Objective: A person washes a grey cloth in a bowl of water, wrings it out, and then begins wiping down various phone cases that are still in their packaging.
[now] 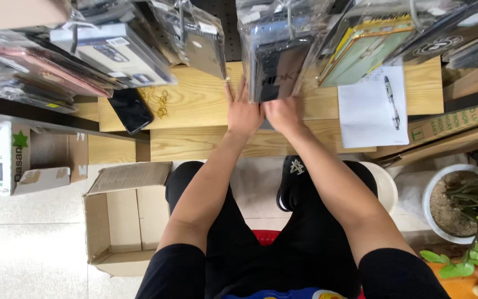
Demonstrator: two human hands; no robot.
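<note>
Both my hands reach forward over a light wooden shelf (195, 105). My left hand (242, 111) lies against the left edge of a bundle of phone cases in clear plastic bags (275, 50), fingers stretched upward. My right hand (283, 113) grips the bottom of the same bundle, its fingers hidden under the dark packs. The bundle hangs from a pegboard wall above the shelf.
More bagged cases hang left (112, 52) and right (372, 44). A black phone (131, 109) and a gold chain (161, 102) lie on the shelf. A paper with a pen (372, 105) sits right. An open cardboard box (120, 221) stands on the floor, a potted plant (460, 205) at right.
</note>
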